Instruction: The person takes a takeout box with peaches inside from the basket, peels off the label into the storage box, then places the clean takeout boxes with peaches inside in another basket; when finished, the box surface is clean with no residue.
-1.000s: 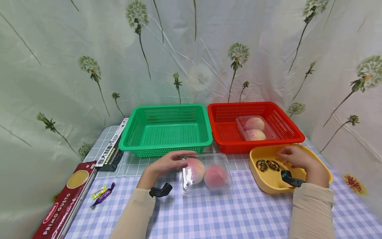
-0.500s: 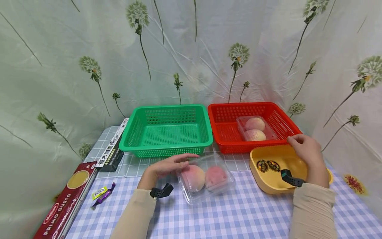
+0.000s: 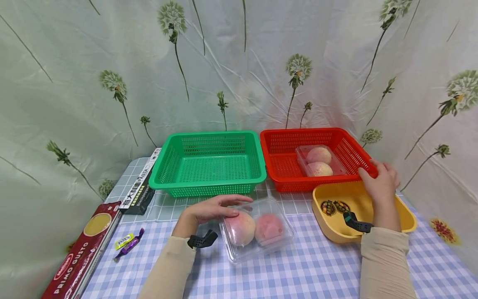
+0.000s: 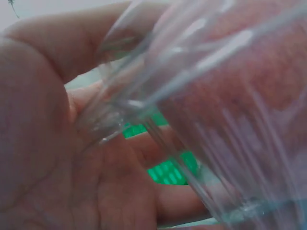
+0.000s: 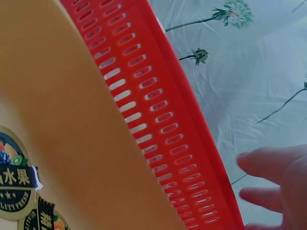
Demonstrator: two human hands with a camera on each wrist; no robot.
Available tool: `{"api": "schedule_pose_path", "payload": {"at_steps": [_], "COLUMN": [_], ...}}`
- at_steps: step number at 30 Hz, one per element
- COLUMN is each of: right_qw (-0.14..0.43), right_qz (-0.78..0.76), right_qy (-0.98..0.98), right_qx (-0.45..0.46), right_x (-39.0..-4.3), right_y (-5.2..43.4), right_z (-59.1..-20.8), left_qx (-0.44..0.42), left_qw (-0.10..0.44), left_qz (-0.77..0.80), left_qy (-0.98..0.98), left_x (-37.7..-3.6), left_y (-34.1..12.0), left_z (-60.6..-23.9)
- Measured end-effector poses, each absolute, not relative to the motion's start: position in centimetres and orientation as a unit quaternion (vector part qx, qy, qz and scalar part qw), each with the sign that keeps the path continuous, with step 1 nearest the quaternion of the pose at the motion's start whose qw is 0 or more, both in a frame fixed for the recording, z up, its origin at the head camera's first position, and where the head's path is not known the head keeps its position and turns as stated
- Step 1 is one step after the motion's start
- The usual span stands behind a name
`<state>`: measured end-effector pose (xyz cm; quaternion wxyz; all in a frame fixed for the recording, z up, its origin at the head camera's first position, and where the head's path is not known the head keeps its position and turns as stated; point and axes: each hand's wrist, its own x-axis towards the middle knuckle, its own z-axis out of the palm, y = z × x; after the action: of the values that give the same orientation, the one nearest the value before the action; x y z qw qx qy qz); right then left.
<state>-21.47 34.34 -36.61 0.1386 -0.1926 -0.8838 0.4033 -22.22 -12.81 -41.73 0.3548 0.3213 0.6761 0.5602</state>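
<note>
You find free checked cloth near you, below the clear plastic clamshell box of peaches [image 3: 257,230]. Far behind it, the green slotted plastic basket [image 3: 209,164] and the red slotted plastic basket [image 3: 287,166] stand side by side and block the way.

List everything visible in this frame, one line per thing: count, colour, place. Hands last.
clear clamshell of peaches: one, two pink peaches, front centre, tilted.
second clamshell: one, two peaches, inside the red basket.
green basket: one, back centre.
red basket: one, back right.
yellow tray: one, holds two dark stickers, right.
stickers: two, dark, round.
pasta box: one, red, left edge.
black box: one, back left.
candy wrappers: yellow and purple, left.
checked tablecloth: blue-white.
left hand: holds the front clamshell.
right hand: at the red basket's right corner.
</note>
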Motion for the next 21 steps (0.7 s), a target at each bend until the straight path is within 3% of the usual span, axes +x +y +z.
{"api": "schedule_pose_path", "payload": {"at_steps": [9, 13, 21], "right_qw": [0.051, 0.041, 0.039], "right_qz": [0.391, 0.389, 0.396], "right_qy": [-0.906, -0.907, -0.904], "right_qx": [-0.152, -0.154, -0.158], "right_x": [-21.4, -21.5, -21.5], "right_y": [34.9, 34.9, 34.8], "right_z": [-36.7, -36.6, -37.0], "left_qx": [0.321, 0.305, 0.196], "left_qw": [0.324, 0.312, 0.271], "left_qz": [0.627, 0.667, 0.744], "left_qy": [0.632, 0.604, 0.578], "left_x": [-21.2, -20.6, -20.1], "left_y": [-11.7, -10.8, -9.2], "left_z": [-39.4, -37.9, -36.1]}}
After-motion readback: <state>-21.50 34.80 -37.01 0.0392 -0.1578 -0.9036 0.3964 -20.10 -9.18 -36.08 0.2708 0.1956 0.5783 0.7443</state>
